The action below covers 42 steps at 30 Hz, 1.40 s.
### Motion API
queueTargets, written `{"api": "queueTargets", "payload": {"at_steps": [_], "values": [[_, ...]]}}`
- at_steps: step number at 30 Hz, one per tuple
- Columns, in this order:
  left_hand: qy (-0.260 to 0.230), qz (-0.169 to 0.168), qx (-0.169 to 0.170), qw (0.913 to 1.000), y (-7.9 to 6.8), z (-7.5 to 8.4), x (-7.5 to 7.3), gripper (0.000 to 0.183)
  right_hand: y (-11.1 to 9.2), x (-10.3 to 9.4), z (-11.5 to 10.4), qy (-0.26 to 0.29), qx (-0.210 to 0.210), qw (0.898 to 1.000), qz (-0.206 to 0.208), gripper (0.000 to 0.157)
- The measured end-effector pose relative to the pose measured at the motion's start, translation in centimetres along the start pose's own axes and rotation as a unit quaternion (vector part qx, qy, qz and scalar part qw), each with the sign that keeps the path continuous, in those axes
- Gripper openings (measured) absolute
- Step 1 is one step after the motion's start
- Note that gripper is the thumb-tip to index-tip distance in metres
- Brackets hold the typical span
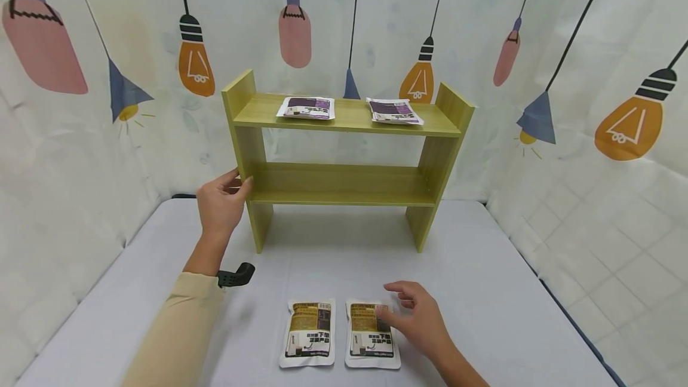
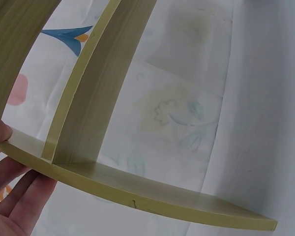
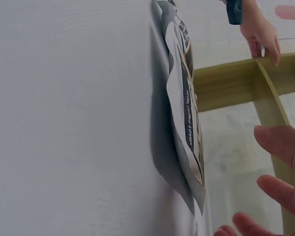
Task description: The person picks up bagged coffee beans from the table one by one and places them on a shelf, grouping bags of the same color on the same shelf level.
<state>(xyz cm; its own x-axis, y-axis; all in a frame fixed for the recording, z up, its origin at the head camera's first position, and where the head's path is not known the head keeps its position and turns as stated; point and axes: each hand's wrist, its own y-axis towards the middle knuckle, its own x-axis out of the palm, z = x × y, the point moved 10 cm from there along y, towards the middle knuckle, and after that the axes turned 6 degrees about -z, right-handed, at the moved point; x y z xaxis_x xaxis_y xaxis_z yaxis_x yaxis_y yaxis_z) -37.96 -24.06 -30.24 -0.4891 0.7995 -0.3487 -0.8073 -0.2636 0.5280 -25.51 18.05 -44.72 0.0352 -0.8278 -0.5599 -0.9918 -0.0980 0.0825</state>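
Note:
A two-tier yellow-green wooden shelf [image 1: 344,184] stands at the back of the table. My left hand [image 1: 223,202] grips the front edge of its left side panel, level with the lower board. In the left wrist view, thumb and fingers lie on opposite faces of that panel [image 2: 132,196]. On the table in front are two white packets with brown and gold labels, a left packet [image 1: 308,336] and a right packet [image 1: 371,345]. My right hand [image 1: 419,318] hovers over the right packet's edge, fingers loosely bent and thumb apart, holding nothing.
Two purple-labelled packets, one on the left [image 1: 306,108] and one on the right [image 1: 395,111], lie on the top board. White cloth [image 1: 484,291] covers the table. A lamp-patterned backdrop [image 1: 355,28] encloses the back and sides.

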Motion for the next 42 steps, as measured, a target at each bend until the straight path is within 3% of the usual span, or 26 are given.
{"api": "queueTargets", "payload": {"at_steps": [9,42], "values": [[-0.001,0.002,0.003,1.0,0.0,0.0,0.1,0.04,-1.0,0.4,0.9,-0.032,0.052,0.998,-0.027,0.056],[0.002,0.004,0.002,1.0,-0.1,0.1,0.0,0.04,-0.9,2.6,0.8,-0.082,0.067,0.99,-0.097,0.053]]}}
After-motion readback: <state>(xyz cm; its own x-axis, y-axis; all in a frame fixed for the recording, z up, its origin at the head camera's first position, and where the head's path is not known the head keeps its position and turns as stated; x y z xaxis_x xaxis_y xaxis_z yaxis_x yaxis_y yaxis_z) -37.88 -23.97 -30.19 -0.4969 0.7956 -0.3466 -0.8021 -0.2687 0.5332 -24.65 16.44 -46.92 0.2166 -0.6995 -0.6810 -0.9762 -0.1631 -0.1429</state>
